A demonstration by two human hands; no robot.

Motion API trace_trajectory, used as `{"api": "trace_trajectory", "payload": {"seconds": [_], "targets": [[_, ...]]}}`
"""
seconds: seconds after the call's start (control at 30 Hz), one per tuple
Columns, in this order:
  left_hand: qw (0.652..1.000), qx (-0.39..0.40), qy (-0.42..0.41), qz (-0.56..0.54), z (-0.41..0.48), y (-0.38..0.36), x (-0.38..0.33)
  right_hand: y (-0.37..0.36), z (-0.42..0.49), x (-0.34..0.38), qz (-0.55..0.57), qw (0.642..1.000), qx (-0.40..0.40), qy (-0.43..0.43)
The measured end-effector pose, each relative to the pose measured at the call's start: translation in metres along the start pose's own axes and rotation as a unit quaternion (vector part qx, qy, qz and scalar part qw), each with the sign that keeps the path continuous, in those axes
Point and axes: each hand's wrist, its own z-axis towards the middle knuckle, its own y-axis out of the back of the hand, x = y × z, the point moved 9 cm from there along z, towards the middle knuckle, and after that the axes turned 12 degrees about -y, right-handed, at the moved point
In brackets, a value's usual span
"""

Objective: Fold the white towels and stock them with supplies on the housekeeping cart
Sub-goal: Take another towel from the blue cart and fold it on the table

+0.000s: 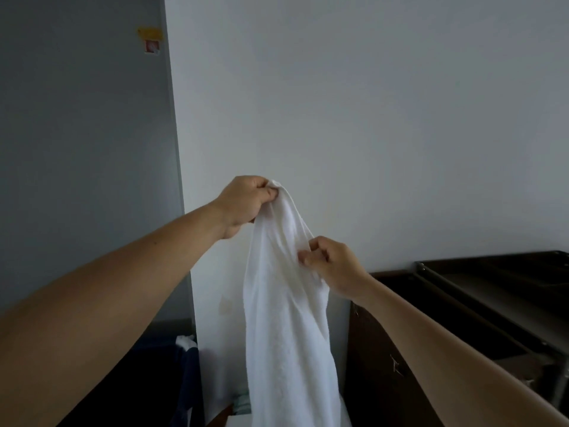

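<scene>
Plain pale wall (pixel 385 118) fills the background, with a grey door-like panel (pixel 77 149) on the left carrying a yellow and a red sticker (pixel 150 40) near its top edge. At right, below, a dark brown cart (pixel 455 306) stands against the wall, its top tray running off frame. At lower left is dark blue fabric (pixel 188 380) with a bit of white cloth on its upper edge; what it belongs to is unclear.

Both bare arms reach forward and up. The white towel (pixel 286 328) is held in the air in front of the wall, left of the cart, hanging bunched in long vertical folds, with its lower end out of frame. The left hand (pixel 246 201) is the higher one, its fingers curled tight and pinching the towel's top corner. The right hand (pixel 335 266) is lower and to the right, its fingers curled in, gripping the towel's right edge partway down. The hands are near each other but not touching. The towel does not touch the cart.
</scene>
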Motion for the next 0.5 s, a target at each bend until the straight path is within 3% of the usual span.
{"api": "trace_trajectory", "payload": {"seconds": [0.13,0.23,0.3,0.4,0.43,0.5], "targets": [[0.994,-0.046,-0.046,0.085,0.012,0.029,-0.009,0.070,0.000,0.072,-0.030,0.987,-0.138,0.079],[0.992,-0.071,-0.073,0.069,0.026,0.043,-0.018,0.094,-0.016,0.126,-0.031,0.961,-0.218,0.165],[0.990,-0.099,-0.073,0.068,0.035,0.060,-0.021,0.071,-0.014,0.112,-0.072,0.971,-0.186,0.132],[0.987,-0.123,-0.045,0.092,0.034,0.080,-0.006,0.010,-0.018,0.043,-0.192,0.981,-0.018,0.016],[0.987,-0.114,-0.032,0.106,0.031,0.081,0.004,0.007,-0.019,0.030,-0.201,0.980,0.002,0.001],[0.988,-0.100,-0.006,0.115,0.025,0.080,0.024,0.026,-0.016,0.036,-0.192,0.980,-0.039,0.026]]}}
